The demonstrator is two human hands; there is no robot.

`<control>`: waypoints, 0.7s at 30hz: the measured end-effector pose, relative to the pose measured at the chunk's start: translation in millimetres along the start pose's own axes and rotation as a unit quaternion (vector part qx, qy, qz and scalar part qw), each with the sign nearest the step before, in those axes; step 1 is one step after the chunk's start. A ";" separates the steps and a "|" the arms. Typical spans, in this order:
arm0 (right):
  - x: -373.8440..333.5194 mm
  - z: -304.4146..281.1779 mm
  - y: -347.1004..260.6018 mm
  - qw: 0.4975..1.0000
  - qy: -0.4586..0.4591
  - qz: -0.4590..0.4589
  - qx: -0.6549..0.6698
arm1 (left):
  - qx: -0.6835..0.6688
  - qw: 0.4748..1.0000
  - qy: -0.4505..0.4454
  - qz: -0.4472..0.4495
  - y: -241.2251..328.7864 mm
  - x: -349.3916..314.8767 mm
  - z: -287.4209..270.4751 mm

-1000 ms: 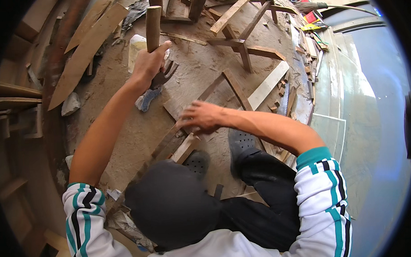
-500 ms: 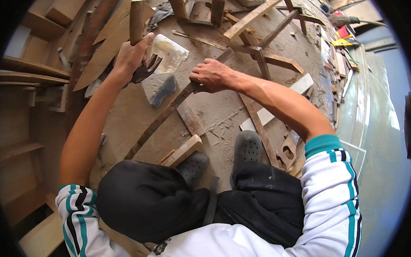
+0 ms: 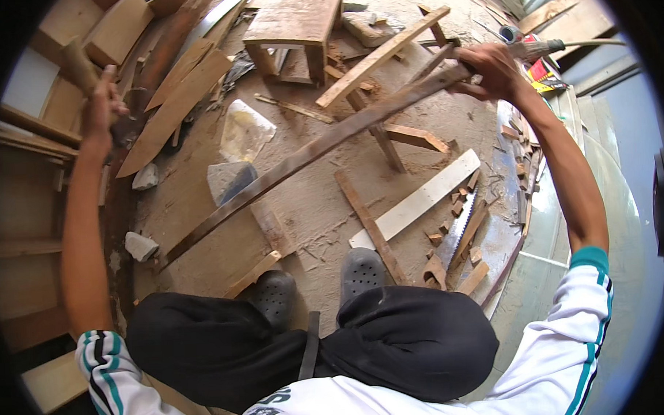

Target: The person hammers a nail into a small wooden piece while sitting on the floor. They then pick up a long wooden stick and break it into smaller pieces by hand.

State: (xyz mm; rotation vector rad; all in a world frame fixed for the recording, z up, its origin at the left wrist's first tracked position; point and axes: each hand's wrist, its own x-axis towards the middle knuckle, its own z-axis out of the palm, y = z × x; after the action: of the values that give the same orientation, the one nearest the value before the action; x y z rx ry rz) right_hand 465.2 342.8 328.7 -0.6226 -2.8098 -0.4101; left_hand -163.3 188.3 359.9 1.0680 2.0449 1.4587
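Right hand (image 3: 492, 70), as I see it from my end, is closed round the upper end of a long dark wooden strip (image 3: 308, 153), out to the right. The strip slants down to the left above the floor (image 3: 321, 208), its lower end near a pale stone (image 3: 141, 246); I cannot tell whether that end touches the ground. Left hand (image 3: 103, 106), raised on the other side, is wrapped about the handle of a hammer (image 3: 81, 68), handle up; its head, below the fist, is too blurred for me to make out well. On the near side of the strip I have a white board (image 3: 426, 193) with a short brown slat (image 3: 369, 224) lying across its left end, and a handsaw (image 3: 457, 232) among small wood blocks. Beyond the strip stands a low wooden stool (image 3: 293, 26).
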 end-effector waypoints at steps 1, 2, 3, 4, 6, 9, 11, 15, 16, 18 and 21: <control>-38.6 -12.2 17.5 1.000 -0.012 0.016 -0.021 | -0.018 1.000 0.001 0.001 14.4 8.9 -0.8; -68.8 -20.9 22.3 0.998 -0.022 0.051 -0.018 | -0.026 1.000 0.011 0.003 32.6 12.8 -8.7; -98.9 -30.0 27.0 0.996 -0.027 0.081 -0.029 | -0.022 1.000 0.008 0.014 43.8 17.8 -8.9; -131.5 -30.2 31.0 0.996 0.005 0.086 -0.024 | -0.021 0.999 0.008 0.032 50.6 19.1 -11.9; -184.6 -34.2 31.6 0.985 0.031 0.166 -0.028 | 0.010 0.998 0.016 0.052 67.8 26.1 -9.8; -254.5 -49.4 27.2 0.948 -0.020 0.316 -0.009 | 0.023 0.998 0.016 0.064 67.8 36.2 16.6; -290.5 -49.4 19.4 0.920 -0.015 0.390 -0.033 | 0.030 0.996 0.014 0.079 73.3 30.5 32.7; -327.1 -20.0 2.7 0.858 0.039 0.511 -0.001 | 0.067 0.996 0.004 0.065 73.3 24.8 60.7; -322.2 -13.4 -6.1 0.836 0.046 0.545 0.025 | 0.089 0.994 -0.013 0.055 65.9 21.9 72.9; -308.7 4.8 -22.7 0.800 0.059 0.596 0.042 | 0.144 0.988 -0.050 0.038 48.1 17.0 99.7; -287.0 17.0 -41.0 0.746 0.070 0.651 0.120 | 0.309 0.944 -0.108 0.035 44.9 -6.2 143.5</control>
State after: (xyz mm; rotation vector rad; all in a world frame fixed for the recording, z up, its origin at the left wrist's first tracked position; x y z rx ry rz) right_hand 697.4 204.7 222.3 -2.0462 -1.5807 0.1940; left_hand -43.3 278.2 347.8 1.4680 2.3703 0.6752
